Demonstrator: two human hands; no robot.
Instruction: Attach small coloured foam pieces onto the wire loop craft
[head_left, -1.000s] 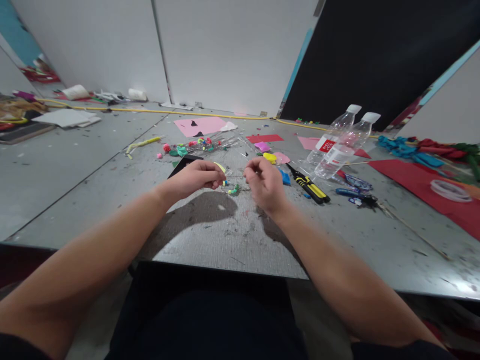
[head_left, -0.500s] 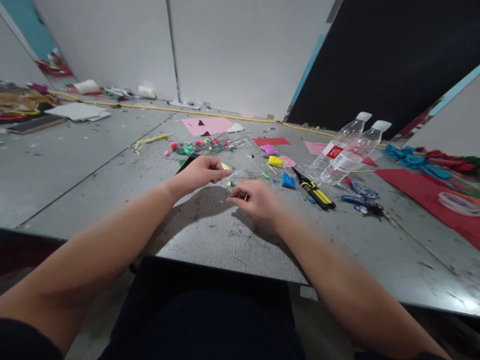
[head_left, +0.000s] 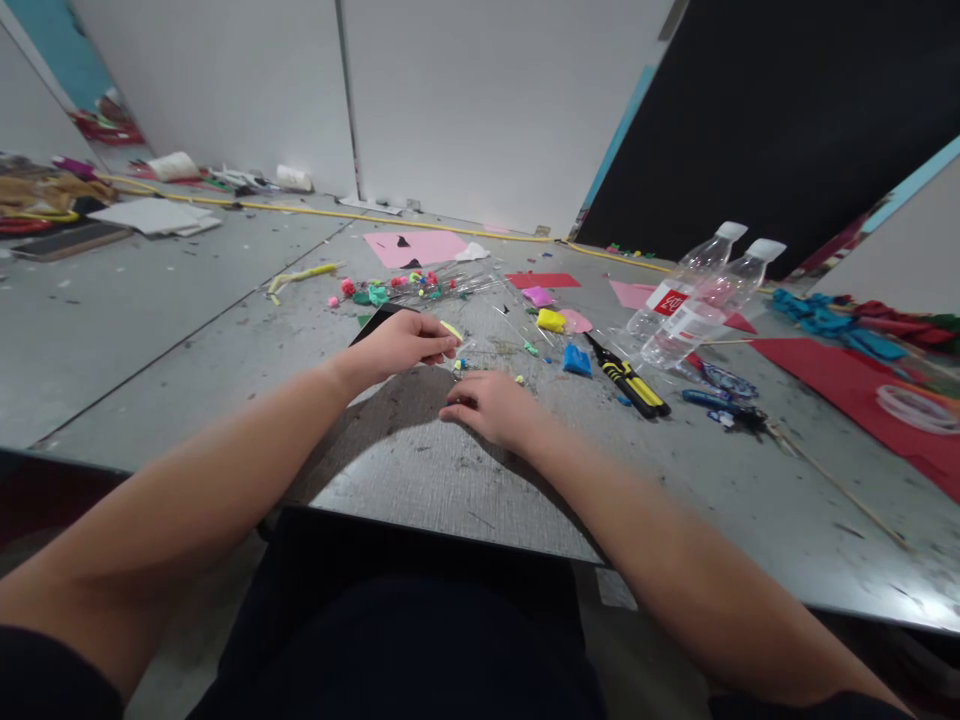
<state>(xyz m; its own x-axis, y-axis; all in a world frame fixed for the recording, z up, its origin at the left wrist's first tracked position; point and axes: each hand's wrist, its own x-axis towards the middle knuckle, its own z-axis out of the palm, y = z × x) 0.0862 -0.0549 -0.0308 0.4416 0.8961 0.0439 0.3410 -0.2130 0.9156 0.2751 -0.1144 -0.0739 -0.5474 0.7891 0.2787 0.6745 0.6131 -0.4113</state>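
Note:
My left hand (head_left: 416,340) is closed in a pinch above the grey table (head_left: 420,480), near a black object (head_left: 375,325); what its fingertips hold is too small to make out. A pale yellow piece (head_left: 451,330) shows just behind the fingertips. Lower and to the right, my right hand (head_left: 484,405) rests low over the table with curled fingers pressed together; anything between them is hidden. Small blue and yellow bits (head_left: 459,366) lie between the two hands.
Clear sticks with coloured clay balls (head_left: 420,285) lie beyond my hands. A blue clay packet (head_left: 577,360), a yellow packet (head_left: 550,320), black-yellow pliers (head_left: 630,380) and two plastic bottles (head_left: 682,315) are to the right. Red paper (head_left: 862,400) lies farther right.
My right hand has moved slightly left and its fingers have drawn closer together. A small yellow bit now shows behind it. My left hand has shifted slightly left.

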